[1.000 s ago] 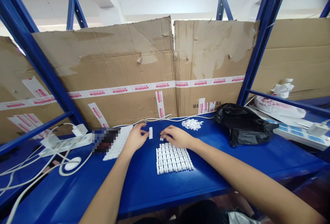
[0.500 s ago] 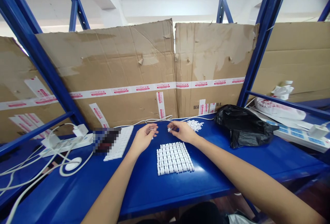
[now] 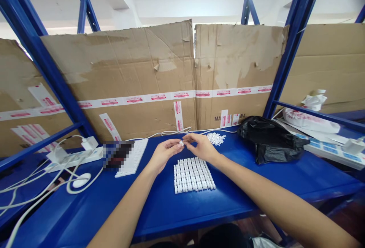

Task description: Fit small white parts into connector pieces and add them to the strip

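My left hand (image 3: pixel 165 152) and my right hand (image 3: pixel 201 146) meet above the blue table, fingertips nearly touching. Between them is a small white plastic piece (image 3: pixel 181 143), pinched by my left thumb and fingers. My right thumb and index finger close in on the same spot; whether they grip the piece too or hold another one is hidden. Just in front of the hands lies a block of white pieces in neat rows (image 3: pixel 194 175). Behind my right hand is a loose pile of small white pieces (image 3: pixel 216 139).
A white gridded sheet (image 3: pixel 132 158) lies at the left, partly under a blurred dark object (image 3: pixel 117 155). Further left are a power strip (image 3: pixel 75 159) and tangled white cables. A black plastic bag (image 3: pixel 270 141) sits at the right. Cardboard panels (image 3: pixel 137 65) stand along the back.
My hands have come together from a small gap apart. The left moved right and the white piece now sits between the fingertips. The rows and the pile look the same.
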{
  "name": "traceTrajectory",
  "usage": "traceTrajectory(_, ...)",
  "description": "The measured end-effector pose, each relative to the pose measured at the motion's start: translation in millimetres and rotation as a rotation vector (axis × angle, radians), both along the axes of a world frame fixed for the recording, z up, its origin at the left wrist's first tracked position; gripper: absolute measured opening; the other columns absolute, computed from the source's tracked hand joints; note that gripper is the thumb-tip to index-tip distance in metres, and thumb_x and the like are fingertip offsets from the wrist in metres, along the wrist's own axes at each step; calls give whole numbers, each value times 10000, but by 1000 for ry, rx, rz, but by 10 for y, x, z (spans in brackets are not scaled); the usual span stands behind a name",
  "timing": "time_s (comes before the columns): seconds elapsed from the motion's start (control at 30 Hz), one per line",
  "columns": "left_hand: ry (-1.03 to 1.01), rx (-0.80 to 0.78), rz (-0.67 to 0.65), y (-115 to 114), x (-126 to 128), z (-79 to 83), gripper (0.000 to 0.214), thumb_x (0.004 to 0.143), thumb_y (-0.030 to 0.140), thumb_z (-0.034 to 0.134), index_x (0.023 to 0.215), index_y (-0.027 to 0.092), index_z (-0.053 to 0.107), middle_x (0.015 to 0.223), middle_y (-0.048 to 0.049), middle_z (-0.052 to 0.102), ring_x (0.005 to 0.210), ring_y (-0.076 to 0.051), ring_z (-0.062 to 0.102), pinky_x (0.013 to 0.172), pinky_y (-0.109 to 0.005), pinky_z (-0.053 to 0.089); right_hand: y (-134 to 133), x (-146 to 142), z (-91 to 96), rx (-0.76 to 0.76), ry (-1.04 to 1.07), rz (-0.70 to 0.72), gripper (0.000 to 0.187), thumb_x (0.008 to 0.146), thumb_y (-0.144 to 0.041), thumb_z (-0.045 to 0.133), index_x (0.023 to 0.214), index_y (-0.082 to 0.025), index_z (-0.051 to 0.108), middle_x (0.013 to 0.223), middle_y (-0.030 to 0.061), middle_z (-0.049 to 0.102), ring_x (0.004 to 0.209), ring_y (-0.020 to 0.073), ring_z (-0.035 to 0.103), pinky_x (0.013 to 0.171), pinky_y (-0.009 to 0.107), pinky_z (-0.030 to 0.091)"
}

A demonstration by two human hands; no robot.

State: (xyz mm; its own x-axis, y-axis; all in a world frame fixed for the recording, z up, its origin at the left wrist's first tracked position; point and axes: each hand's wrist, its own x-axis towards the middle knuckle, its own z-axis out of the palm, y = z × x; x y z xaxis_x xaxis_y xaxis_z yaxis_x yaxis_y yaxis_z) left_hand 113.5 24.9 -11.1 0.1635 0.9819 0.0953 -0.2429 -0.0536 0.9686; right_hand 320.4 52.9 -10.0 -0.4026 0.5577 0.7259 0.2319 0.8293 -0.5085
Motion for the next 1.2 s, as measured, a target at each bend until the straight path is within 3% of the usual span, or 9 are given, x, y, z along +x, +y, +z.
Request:
traceTrajectory(0.27,-191,-92,-2,-24,90,46,218,775,176,866,973,120,797,1045,-117,807,1022,-214,751,1083,-374,537,-102,15,127,114,-119,-89,136,970,-203,580,1036,-204,698,990,40,770,878,158,728,833,286,567)
traceTrajectory(0.53,-248,-204,-6,-5,67,63,110,807,89,811,908,127,792,975,-77,805,897,-141,752,975,-247,578,-108,-25,91,337,-297,-195,138,962,-153,550,998,-193,677,896,54,727,828,169,655,768,284,496)
traceTrajectory(0.67,-214,-215,-3,-16,66,68,99,811,77,795,899,122,797,932,-79,805,864,-138,753,928,-222,587,-52,-41,100,326,-308,-251,132,943,-128,546,967,-194,658,875,47,714,813,164,636,759,272,473)
traceTrajectory(0.8,-169,-232,3,-33,76,84,112,818,91,788,928,102,807,948,-107,811,897,-164,763,956,-240,582,149,133,128,192,-311,-455,126,934,-130,561,994,-189,655,919,54,727,829,166,656,774,263,464)
traceTrajectory(0.93,-174,-160,55,-27,47,92,181,810,144,809,990,131,806,1076,-113,807,1014,-180,754,1043,-278,546,352,475,95,35,-543,-716,125,952,-178,571,985,-189,691,901,96,725,874,215,668,720,274,436)
traceTrajectory(1.03,-41,-22,75,-10,31,63,261,776,218,850,1019,141,793,1121,-133,796,1087,-228,742,1077,-359,534,411,638,58,-32,-650,-772,156,970,-204,562,961,-170,715,905,135,725,962,248,666,720,279,438)
traceTrajectory(1.1,97,129,126,0,44,32,315,749,256,869,1030,152,773,1106,-132,796,1080,-245,745,1068,-410,544,392,630,53,-68,-610,-712,190,993,-236,551,955,-167,723,903,125,735,949,239,671,750,280,448)
traceTrajectory(1.2,301,348,230,-8,94,-2,352,748,264,847,1067,175,729,1068,-108,793,1015,-238,757,1003,-437,586,279,456,70,-78,-472,-443,242,1028,-262,518,946,-180,730,887,71,754,879,198,681,797,274,458)
